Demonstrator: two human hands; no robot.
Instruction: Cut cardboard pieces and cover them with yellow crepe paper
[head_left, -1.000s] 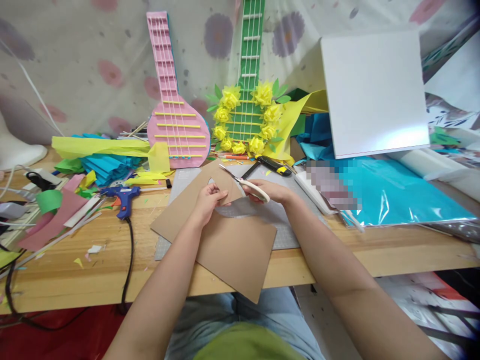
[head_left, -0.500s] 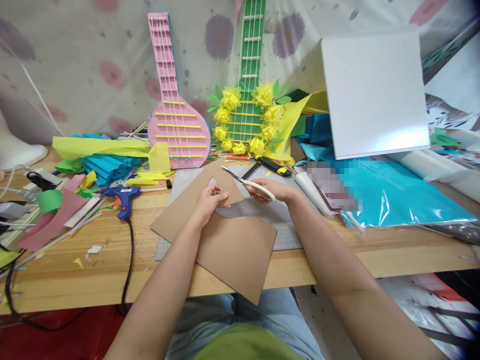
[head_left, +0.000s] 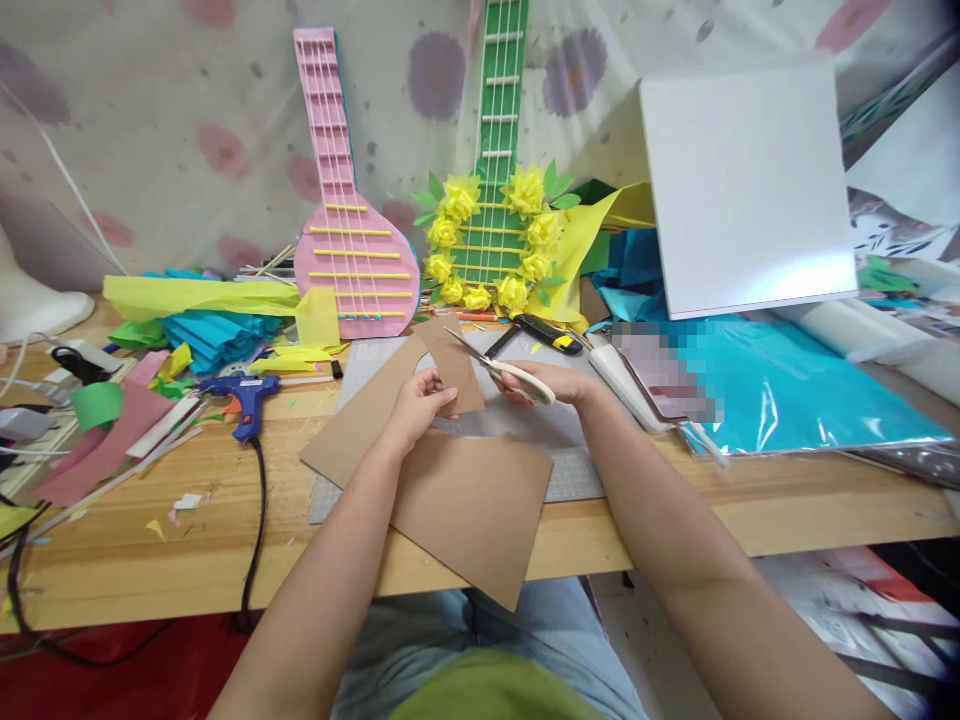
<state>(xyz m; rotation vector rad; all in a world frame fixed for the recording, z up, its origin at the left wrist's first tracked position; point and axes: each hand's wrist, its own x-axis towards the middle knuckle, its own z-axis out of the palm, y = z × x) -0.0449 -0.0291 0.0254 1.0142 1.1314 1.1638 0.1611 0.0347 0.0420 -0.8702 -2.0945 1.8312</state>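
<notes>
A sheet of brown cardboard [head_left: 480, 500] with a curved opening cut in it lies over a grey cutting mat [head_left: 574, 460] on the wooden table. My left hand [head_left: 421, 402] pinches a part of the cardboard beside that opening, thumb on top. In my right hand [head_left: 544, 380] are scissors [head_left: 517, 377] with off-white handles; their blades point up and left, across the cardboard flap by my left fingers. Whether the blades are fully closed is hard to make out. Some of my right fingers are hidden by the handles.
Behind my hands stand a pink paper guitar [head_left: 360, 260] and a green one [head_left: 491, 230] with yellow flowers. A black-handled tool [head_left: 547, 333] lies past the scissors. At left are a blue glue gun [head_left: 244, 395] and its cord; at right, a blue plastic-wrapped pack [head_left: 795, 390].
The cardboard flap by my left hand has turned slightly, and the opening beside it looks wider. The scissors have shifted slightly right and down. My left hand stays nearly in place.
</notes>
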